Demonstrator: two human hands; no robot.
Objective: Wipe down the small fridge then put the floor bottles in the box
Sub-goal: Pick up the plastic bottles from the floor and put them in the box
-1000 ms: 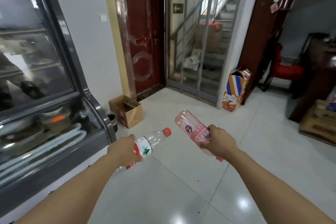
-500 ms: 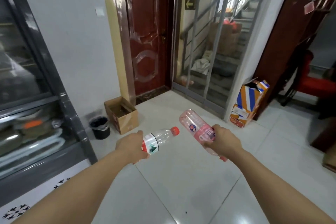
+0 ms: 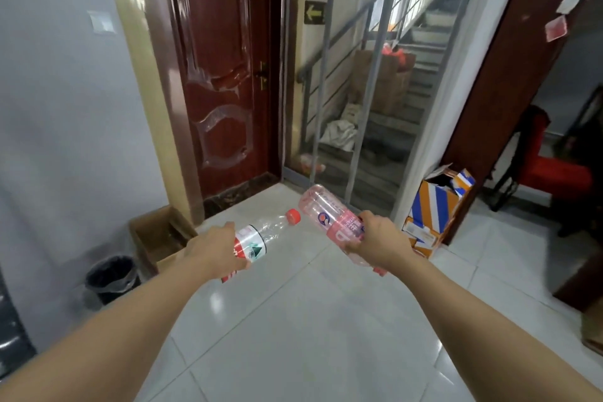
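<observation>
The left hand [image 3: 217,246] covers the lower body of the clear bottle [image 3: 261,237], so only a red scrap of label shows below the knuckles. The right hand [image 3: 380,243] hides the neck end of the pink bottle [image 3: 329,217] (its label print is too blurred to read). Left of the left hand, the cardboard box [image 3: 160,235] has its near corner behind that wrist, its inside too dim to make out.

Left-pointing yellow arrow sign [image 3: 315,12] on the wall; bottle label lettering too blurred to read.
</observation>
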